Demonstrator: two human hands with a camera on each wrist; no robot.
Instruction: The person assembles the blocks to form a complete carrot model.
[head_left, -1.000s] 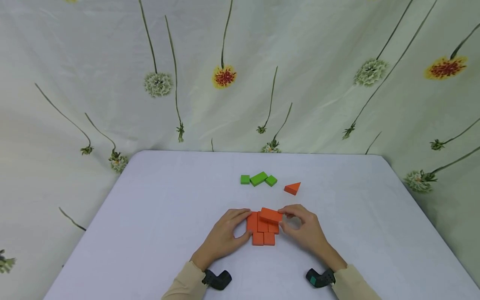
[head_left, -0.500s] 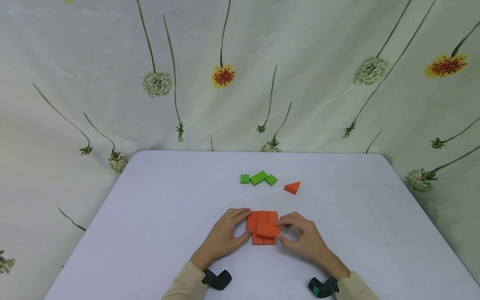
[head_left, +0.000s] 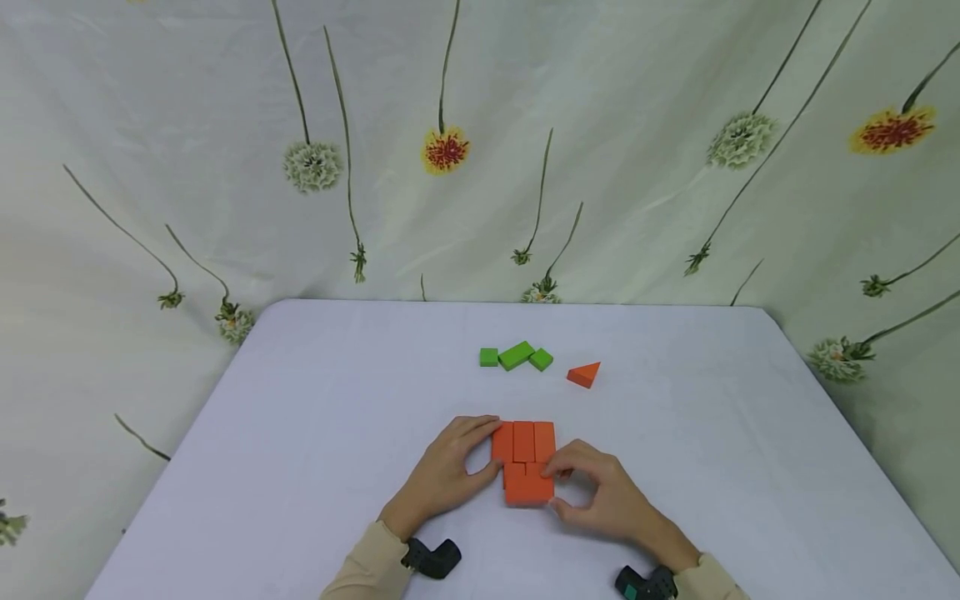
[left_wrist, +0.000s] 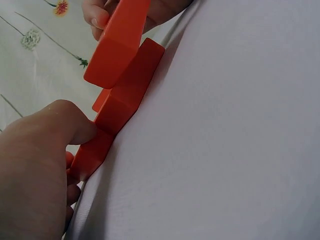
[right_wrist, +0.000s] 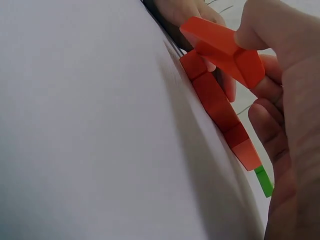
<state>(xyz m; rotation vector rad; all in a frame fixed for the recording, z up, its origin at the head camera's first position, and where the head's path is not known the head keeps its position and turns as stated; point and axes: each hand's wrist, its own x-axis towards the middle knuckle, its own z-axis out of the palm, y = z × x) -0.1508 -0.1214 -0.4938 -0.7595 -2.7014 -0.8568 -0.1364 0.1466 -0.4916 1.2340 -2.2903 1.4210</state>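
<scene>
Several orange blocks lie flat and close together on the white table, three upright ones [head_left: 523, 440] making a row in the head view. My left hand [head_left: 442, 475] grips the leftmost orange block [head_left: 502, 443], thumb at its near end and fingers at its far end. A separate orange rectangular block [right_wrist: 222, 46] is pinched between the thumb and fingers of my right hand [head_left: 607, 492]. Both wrist views show this held block raised above the flat ones, tilted, with a gap beneath. From the head it covers most of the two nearer blocks.
Behind the orange group, three green blocks [head_left: 516, 356] lie near the far side of the table [head_left: 360, 375]. An orange triangular block [head_left: 584, 375] lies to their right. A flower-printed cloth [head_left: 615, 167] hangs behind the table.
My right hand has brought the pinched orange block toward me, from over the row's far right end to over the nearer blocks, turning it a little. My left hand has stayed put.
</scene>
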